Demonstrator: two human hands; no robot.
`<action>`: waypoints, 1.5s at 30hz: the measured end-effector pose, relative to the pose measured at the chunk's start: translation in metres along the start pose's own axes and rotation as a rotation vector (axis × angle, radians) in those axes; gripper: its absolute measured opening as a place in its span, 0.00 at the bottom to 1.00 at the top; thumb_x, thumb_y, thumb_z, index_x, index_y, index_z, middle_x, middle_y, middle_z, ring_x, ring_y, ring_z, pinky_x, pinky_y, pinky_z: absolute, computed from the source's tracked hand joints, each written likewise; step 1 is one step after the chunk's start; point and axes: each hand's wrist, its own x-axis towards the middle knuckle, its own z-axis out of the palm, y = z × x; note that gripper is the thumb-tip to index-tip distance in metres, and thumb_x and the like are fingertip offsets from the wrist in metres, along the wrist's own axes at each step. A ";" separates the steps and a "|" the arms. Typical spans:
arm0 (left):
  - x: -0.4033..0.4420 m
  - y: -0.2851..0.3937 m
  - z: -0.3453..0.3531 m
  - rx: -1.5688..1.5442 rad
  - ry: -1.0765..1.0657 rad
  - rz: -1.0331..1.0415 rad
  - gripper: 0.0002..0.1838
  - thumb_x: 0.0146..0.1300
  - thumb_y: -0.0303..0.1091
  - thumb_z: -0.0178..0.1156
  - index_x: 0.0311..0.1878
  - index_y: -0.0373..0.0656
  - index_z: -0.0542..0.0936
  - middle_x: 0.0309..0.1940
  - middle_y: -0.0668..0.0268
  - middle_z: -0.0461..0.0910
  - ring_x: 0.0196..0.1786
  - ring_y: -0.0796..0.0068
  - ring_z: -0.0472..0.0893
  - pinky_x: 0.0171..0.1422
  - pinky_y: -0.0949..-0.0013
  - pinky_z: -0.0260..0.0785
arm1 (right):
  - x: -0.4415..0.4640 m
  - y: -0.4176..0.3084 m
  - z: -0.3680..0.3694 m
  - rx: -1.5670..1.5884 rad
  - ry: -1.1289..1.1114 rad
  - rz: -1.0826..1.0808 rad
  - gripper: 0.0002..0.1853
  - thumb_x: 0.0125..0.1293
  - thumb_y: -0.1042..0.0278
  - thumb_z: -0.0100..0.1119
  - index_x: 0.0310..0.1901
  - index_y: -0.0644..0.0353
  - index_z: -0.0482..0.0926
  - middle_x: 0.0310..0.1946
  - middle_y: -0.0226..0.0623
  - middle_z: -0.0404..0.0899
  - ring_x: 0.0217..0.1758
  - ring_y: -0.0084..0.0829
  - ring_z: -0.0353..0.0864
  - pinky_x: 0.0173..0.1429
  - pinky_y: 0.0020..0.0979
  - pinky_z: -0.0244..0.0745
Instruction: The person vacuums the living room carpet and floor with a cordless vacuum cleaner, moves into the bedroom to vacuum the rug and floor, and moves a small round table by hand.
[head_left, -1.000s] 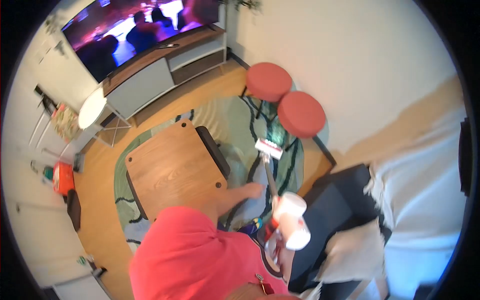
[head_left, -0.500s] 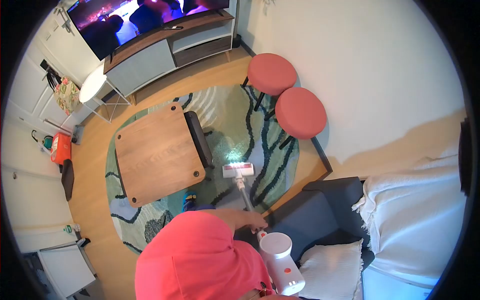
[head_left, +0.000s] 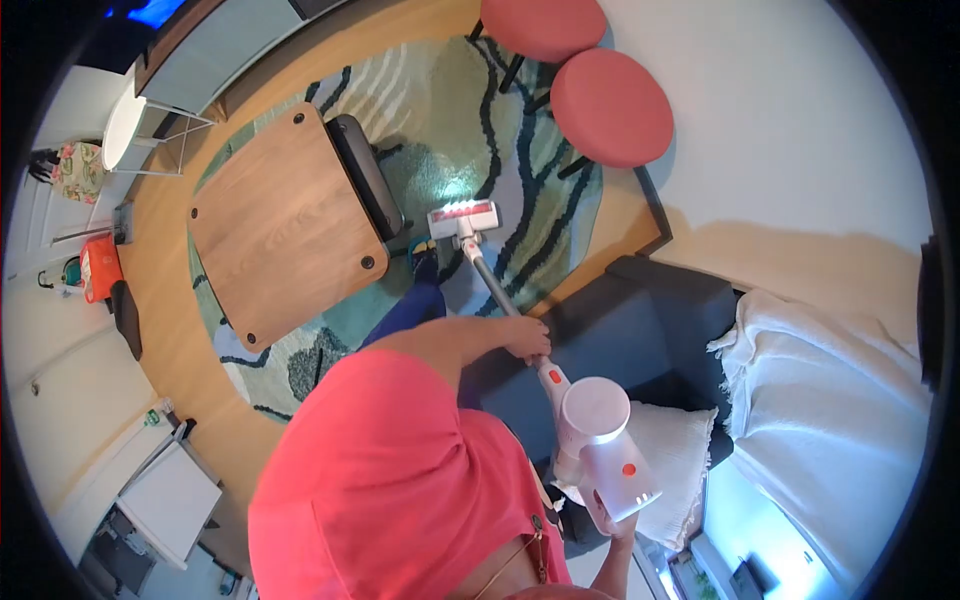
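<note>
A white cordless stick vacuum cleaner (head_left: 596,408) slants across my front, its body low and its floor head (head_left: 464,218) on the patterned green rug (head_left: 440,75). Red shows in the head, and a bright light falls on the rug ahead of it. My left hand (head_left: 527,338) is closed around the grey tube just above the body. At the rear grip, my right hand (head_left: 618,522) is closed, its fingers partly hidden by the vacuum. One foot in a sandal (head_left: 422,252) rests on the rug, left of the tube.
A wooden table (head_left: 285,225) stands on the rug at left, a dark rounded object (head_left: 368,175) along its side. Two red stools (head_left: 612,108) are by the wall. A dark sofa (head_left: 610,330) with a white cushion (head_left: 672,470) and white throw (head_left: 820,390) lies at right.
The view has tilted down, so the room sits higher in it. The floor head has slid a little forward past the table corner. My foot has stepped forward, and my right hand now shows.
</note>
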 end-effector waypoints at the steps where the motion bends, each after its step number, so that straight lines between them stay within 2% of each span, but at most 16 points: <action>1: -0.005 -0.005 -0.005 -0.009 0.015 0.014 0.16 0.51 0.46 0.61 0.38 0.47 0.74 0.36 0.68 0.75 0.42 0.66 0.73 0.50 0.63 0.65 | 0.000 0.004 -0.005 -0.042 0.014 -0.043 0.15 0.47 0.68 0.68 0.38 0.59 0.78 0.36 0.37 0.79 0.39 0.41 0.79 0.45 0.40 0.71; 2: -0.009 -0.012 -0.011 -0.013 0.031 0.029 0.16 0.51 0.46 0.61 0.39 0.47 0.74 0.36 0.68 0.74 0.42 0.67 0.73 0.50 0.63 0.65 | 0.000 0.006 -0.009 -0.085 0.031 -0.089 0.16 0.46 0.68 0.68 0.38 0.59 0.78 0.36 0.37 0.79 0.39 0.40 0.79 0.44 0.39 0.71; 6: -0.037 -0.025 -0.055 -0.037 0.146 -0.048 0.15 0.52 0.46 0.60 0.37 0.49 0.73 0.35 0.69 0.73 0.43 0.66 0.72 0.46 0.64 0.67 | 0.031 -0.030 -0.041 0.387 0.065 0.356 0.20 0.40 0.63 0.72 0.37 0.60 0.78 0.35 0.39 0.79 0.38 0.35 0.80 0.41 0.34 0.72; 11: -0.059 -0.048 -0.110 -0.015 0.208 -0.244 0.15 0.51 0.44 0.61 0.39 0.48 0.73 0.36 0.68 0.73 0.43 0.66 0.72 0.48 0.65 0.67 | 0.101 -0.070 -0.104 0.283 -0.017 0.453 0.26 0.36 0.62 0.72 0.40 0.61 0.74 0.34 0.41 0.79 0.35 0.37 0.79 0.39 0.34 0.72; 15: -0.073 -0.097 -0.104 -0.034 0.259 -0.388 0.15 0.52 0.38 0.59 0.42 0.47 0.71 0.38 0.68 0.73 0.44 0.63 0.72 0.51 0.63 0.68 | 0.183 0.001 -0.099 -0.415 -0.083 -0.431 0.27 0.37 0.58 0.72 0.40 0.59 0.74 0.35 0.41 0.78 0.36 0.42 0.77 0.41 0.37 0.70; 18: -0.080 -0.124 -0.116 -0.016 0.277 -0.516 0.15 0.53 0.37 0.58 0.43 0.47 0.70 0.39 0.67 0.73 0.46 0.61 0.72 0.52 0.60 0.67 | 0.239 0.006 -0.094 -0.104 -0.094 -0.093 0.23 0.37 0.55 0.71 0.36 0.57 0.77 0.34 0.39 0.78 0.38 0.43 0.75 0.46 0.38 0.67; 20: -0.081 -0.138 -0.126 -0.049 0.220 -0.592 0.12 0.54 0.37 0.58 0.41 0.48 0.70 0.39 0.66 0.73 0.48 0.60 0.72 0.55 0.59 0.65 | 0.284 -0.008 -0.105 -0.008 -0.218 -0.065 0.19 0.38 0.56 0.70 0.33 0.56 0.79 0.32 0.37 0.80 0.39 0.41 0.74 0.47 0.38 0.66; 22: -0.080 -0.153 -0.129 -0.055 0.251 -0.694 0.13 0.54 0.38 0.58 0.42 0.48 0.70 0.40 0.65 0.74 0.47 0.59 0.73 0.53 0.57 0.67 | 0.320 0.026 -0.102 -0.207 -0.193 -0.312 0.18 0.39 0.58 0.69 0.32 0.56 0.80 0.30 0.36 0.80 0.39 0.41 0.75 0.47 0.37 0.66; 27: -0.084 -0.207 -0.119 0.081 0.248 -0.928 0.12 0.57 0.39 0.56 0.41 0.46 0.73 0.39 0.61 0.76 0.43 0.57 0.75 0.49 0.56 0.69 | 0.405 -0.034 -0.116 0.100 -0.318 -0.158 0.16 0.51 0.66 0.61 0.41 0.64 0.78 0.40 0.44 0.80 0.44 0.39 0.79 0.47 0.34 0.72; 29: -0.070 -0.214 -0.125 -0.452 0.381 -1.149 0.14 0.61 0.43 0.50 0.38 0.42 0.76 0.38 0.56 0.77 0.44 0.55 0.76 0.49 0.57 0.69 | 0.413 -0.036 -0.133 0.140 -0.238 -0.263 0.16 0.52 0.65 0.60 0.42 0.63 0.78 0.38 0.46 0.80 0.43 0.40 0.80 0.45 0.34 0.73; 31: -0.055 -0.241 -0.077 -0.296 0.621 -0.924 0.19 0.65 0.46 0.43 0.36 0.41 0.77 0.39 0.53 0.78 0.46 0.58 0.76 0.50 0.57 0.67 | 0.411 -0.024 -0.146 0.046 -0.271 -0.239 0.16 0.51 0.62 0.61 0.42 0.58 0.78 0.35 0.49 0.80 0.41 0.47 0.80 0.42 0.37 0.74; 32: -0.039 -0.220 -0.129 -0.189 0.302 -0.997 0.15 0.64 0.43 0.44 0.39 0.44 0.77 0.42 0.53 0.76 0.47 0.57 0.76 0.52 0.57 0.66 | 0.409 -0.020 -0.160 -0.032 -0.345 -0.245 0.17 0.50 0.59 0.62 0.41 0.57 0.78 0.35 0.51 0.79 0.41 0.49 0.78 0.41 0.38 0.73; 33: -0.024 -0.213 -0.128 -0.420 0.547 -1.111 0.14 0.60 0.41 0.47 0.40 0.44 0.75 0.43 0.53 0.75 0.48 0.54 0.74 0.53 0.56 0.66 | 0.405 -0.031 -0.180 -0.170 -0.293 -0.393 0.13 0.53 0.63 0.61 0.38 0.59 0.78 0.27 0.48 0.80 0.30 0.45 0.81 0.34 0.37 0.73; 35: 0.006 -0.201 -0.157 -0.075 0.450 -0.901 0.12 0.57 0.35 0.51 0.44 0.46 0.69 0.44 0.55 0.73 0.52 0.55 0.73 0.55 0.56 0.67 | 0.412 -0.031 -0.188 -0.085 -0.308 -0.308 0.12 0.54 0.64 0.60 0.38 0.60 0.78 0.26 0.47 0.79 0.29 0.43 0.80 0.33 0.37 0.72; 37: 0.034 -0.203 -0.165 -0.124 0.450 -0.955 0.14 0.55 0.34 0.53 0.45 0.48 0.66 0.44 0.60 0.72 0.54 0.57 0.70 0.56 0.56 0.67 | 0.428 -0.032 -0.186 0.045 -0.328 -0.153 0.11 0.54 0.64 0.60 0.38 0.60 0.78 0.25 0.46 0.78 0.28 0.42 0.79 0.32 0.36 0.72; 45: 0.062 -0.224 -0.198 -0.102 0.282 -0.815 0.13 0.55 0.32 0.53 0.45 0.49 0.67 0.45 0.64 0.73 0.53 0.60 0.72 0.54 0.54 0.66 | 0.457 -0.054 -0.174 0.181 -0.282 -0.110 0.09 0.56 0.67 0.59 0.36 0.62 0.77 0.22 0.42 0.76 0.25 0.37 0.77 0.29 0.34 0.70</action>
